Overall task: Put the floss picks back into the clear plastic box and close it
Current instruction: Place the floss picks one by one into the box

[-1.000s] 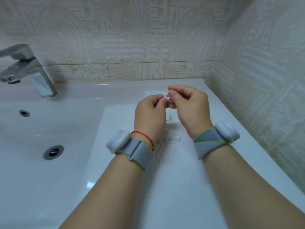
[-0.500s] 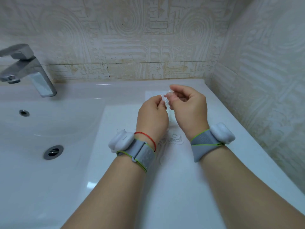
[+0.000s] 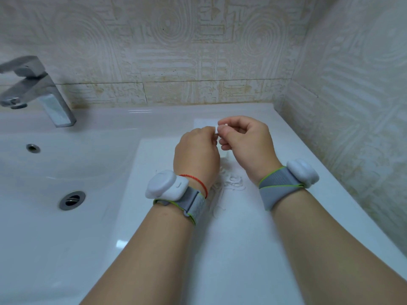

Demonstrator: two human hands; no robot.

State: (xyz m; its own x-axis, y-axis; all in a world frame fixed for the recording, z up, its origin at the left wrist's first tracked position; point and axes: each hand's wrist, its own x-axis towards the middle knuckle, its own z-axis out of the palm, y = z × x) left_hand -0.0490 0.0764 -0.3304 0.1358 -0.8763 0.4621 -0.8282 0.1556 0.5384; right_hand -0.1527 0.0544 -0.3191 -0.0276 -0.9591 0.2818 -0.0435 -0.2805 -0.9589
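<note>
Floss picks: small, thin, white; loose heap on white table. Single floss pick: pinched by curled fingers of left hand and right hand, above heap

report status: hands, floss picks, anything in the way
Left hand and right hand both pinching one small white piece. Loose floss picks on the counter below the hands. Nothing seen blocking them.

No words or numbers can be read anywhere here. The wall tiles show only raised swirls and lines, not letters.
</note>
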